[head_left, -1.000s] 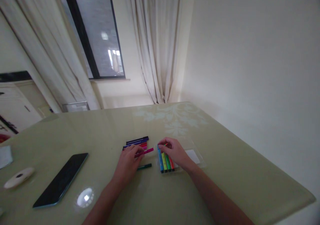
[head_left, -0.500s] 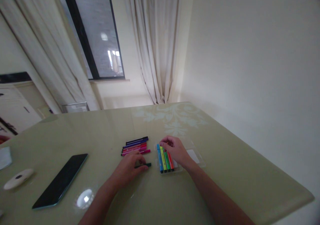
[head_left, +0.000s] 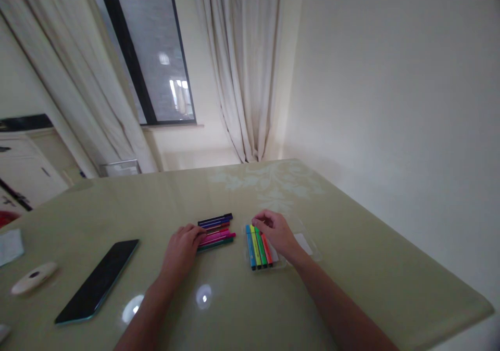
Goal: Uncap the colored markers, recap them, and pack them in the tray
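My left hand (head_left: 182, 249) lies against the left ends of a row of felt-tip pens (head_left: 216, 232), its fingers curled over them. The row runs from black and dark blue through red and pink to a dark green pen (head_left: 221, 243) at the near side. My right hand (head_left: 276, 232) is closed, with thumb and forefinger together at the far ends of several highlighters (head_left: 257, 249). Blue, yellow, green and orange-red, these lie side by side in an open clear plastic case (head_left: 282, 262). Whatever is between the right fingertips is hidden.
A dark phone-like slab (head_left: 97, 280) lies on the glossy table (head_left: 250, 309) at left. Beside it are a white oval object (head_left: 34, 278) and a pale cloth or paper (head_left: 11, 247). A wall (head_left: 390, 106) runs along the table's right side.
My left hand has moved left and let go of the dark green pen, which now lies along the near side of the row. My right hand stays almost in place.
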The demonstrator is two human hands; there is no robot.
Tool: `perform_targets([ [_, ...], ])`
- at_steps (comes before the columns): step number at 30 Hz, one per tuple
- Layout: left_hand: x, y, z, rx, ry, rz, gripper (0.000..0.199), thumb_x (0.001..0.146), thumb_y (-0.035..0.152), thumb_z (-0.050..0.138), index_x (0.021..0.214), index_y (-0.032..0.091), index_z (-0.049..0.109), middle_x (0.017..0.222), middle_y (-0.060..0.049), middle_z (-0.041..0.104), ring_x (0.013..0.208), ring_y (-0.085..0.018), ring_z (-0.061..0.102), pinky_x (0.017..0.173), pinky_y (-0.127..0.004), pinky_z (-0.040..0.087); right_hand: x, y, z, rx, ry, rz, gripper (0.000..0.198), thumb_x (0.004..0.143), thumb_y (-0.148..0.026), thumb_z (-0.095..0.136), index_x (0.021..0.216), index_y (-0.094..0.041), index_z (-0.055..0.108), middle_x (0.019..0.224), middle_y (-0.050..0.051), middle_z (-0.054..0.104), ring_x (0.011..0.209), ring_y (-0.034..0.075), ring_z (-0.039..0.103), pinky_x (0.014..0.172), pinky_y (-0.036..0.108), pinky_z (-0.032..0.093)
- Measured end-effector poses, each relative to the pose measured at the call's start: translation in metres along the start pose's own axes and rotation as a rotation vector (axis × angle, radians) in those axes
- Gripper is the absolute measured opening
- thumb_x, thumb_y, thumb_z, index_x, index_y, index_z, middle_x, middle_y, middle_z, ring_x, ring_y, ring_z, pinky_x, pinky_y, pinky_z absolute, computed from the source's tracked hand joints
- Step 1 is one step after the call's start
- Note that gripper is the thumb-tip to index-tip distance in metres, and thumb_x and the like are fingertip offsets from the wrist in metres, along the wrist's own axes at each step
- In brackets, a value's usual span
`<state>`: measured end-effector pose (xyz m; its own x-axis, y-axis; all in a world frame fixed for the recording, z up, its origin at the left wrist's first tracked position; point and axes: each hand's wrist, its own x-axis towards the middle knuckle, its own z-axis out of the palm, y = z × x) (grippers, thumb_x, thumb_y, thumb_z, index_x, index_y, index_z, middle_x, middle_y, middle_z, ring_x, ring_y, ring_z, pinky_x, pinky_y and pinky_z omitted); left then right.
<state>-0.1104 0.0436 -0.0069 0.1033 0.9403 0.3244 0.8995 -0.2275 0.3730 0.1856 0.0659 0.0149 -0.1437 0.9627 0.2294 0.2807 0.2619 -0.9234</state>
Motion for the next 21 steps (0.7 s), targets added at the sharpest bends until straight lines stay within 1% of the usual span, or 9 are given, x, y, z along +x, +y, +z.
perform_targets([
  [2,0.000,0.002,0.000,-0.014,-0.003,0.025,0.024,0.095,0.031,0.051,0.096,0.024,0.075,0.099,-0.007,0.072,0.096,-0.027,0.063,0.090,-0.039,0.047,0.000,0.000,0.000,-0.004,0.002,0.004,0.022,0.085,-0.038,0.065,0.084,-0.017,0.072,0.076,0.003,0.069,0.070,0.016,0.062,0.065,0.027,0.048],
  [5,-0.001,0.005,0.000,-0.019,-0.041,0.060,0.022,0.094,0.033,0.054,0.093,0.025,0.075,0.098,-0.006,0.070,0.096,-0.027,0.063,0.088,-0.039,0.047,0.000,0.000,0.000,-0.007,0.011,-0.004,0.022,0.085,-0.038,0.065,0.084,-0.017,0.072,0.077,0.003,0.070,0.071,0.016,0.062,0.067,0.027,0.049],
  [9,-0.002,0.007,0.001,0.000,-0.076,0.062,0.023,0.095,0.034,0.055,0.093,0.024,0.076,0.098,-0.007,0.069,0.095,-0.027,0.062,0.087,-0.040,0.047,0.001,-0.002,-0.005,0.005,0.036,-0.002,0.022,0.085,-0.039,0.064,0.084,-0.018,0.072,0.078,0.004,0.071,0.070,0.017,0.063,0.066,0.028,0.050],
  [12,-0.002,0.011,0.001,0.007,-0.056,0.053,0.027,0.096,0.033,0.050,0.089,0.024,0.074,0.097,-0.008,0.069,0.095,-0.028,0.062,0.088,-0.041,0.047,0.004,-0.002,-0.012,0.028,0.070,-0.008,0.021,0.084,-0.038,0.064,0.085,-0.018,0.071,0.079,0.004,0.072,0.070,0.017,0.063,0.065,0.028,0.052],
  [15,-0.002,0.023,0.003,-0.052,-0.005,0.032,0.029,0.099,0.033,0.044,0.089,0.023,0.070,0.096,-0.008,0.069,0.094,-0.027,0.062,0.088,-0.042,0.047,0.005,-0.002,-0.016,0.027,0.092,-0.018,0.020,0.085,-0.037,0.064,0.085,-0.018,0.071,0.079,0.005,0.071,0.070,0.017,0.063,0.066,0.029,0.052],
  [17,-0.003,0.035,0.007,-0.128,-0.009,-0.036,0.030,0.101,0.034,0.039,0.091,0.022,0.065,0.095,-0.007,0.070,0.091,-0.026,0.063,0.085,-0.040,0.049,0.003,-0.003,-0.014,0.006,0.059,-0.003,0.020,0.085,-0.037,0.065,0.085,-0.018,0.071,0.080,0.005,0.072,0.069,0.017,0.063,0.066,0.028,0.051],
  [19,-0.006,0.046,0.013,-0.176,-0.043,-0.086,0.030,0.102,0.032,0.036,0.093,0.022,0.062,0.097,-0.008,0.071,0.092,-0.026,0.065,0.083,-0.039,0.049,0.000,-0.005,-0.010,-0.040,-0.021,0.005,0.020,0.086,-0.037,0.066,0.087,-0.018,0.073,0.080,0.004,0.072,0.070,0.016,0.063,0.066,0.028,0.050],
  [21,-0.007,0.054,0.019,-0.176,-0.066,-0.046,0.027,0.102,0.028,0.037,0.094,0.022,0.062,0.103,-0.009,0.071,0.099,-0.026,0.064,0.088,-0.041,0.048,-0.003,-0.008,-0.003,-0.100,-0.092,-0.013,0.019,0.086,-0.036,0.068,0.090,-0.019,0.075,0.081,0.003,0.073,0.071,0.016,0.063,0.068,0.028,0.049],
])
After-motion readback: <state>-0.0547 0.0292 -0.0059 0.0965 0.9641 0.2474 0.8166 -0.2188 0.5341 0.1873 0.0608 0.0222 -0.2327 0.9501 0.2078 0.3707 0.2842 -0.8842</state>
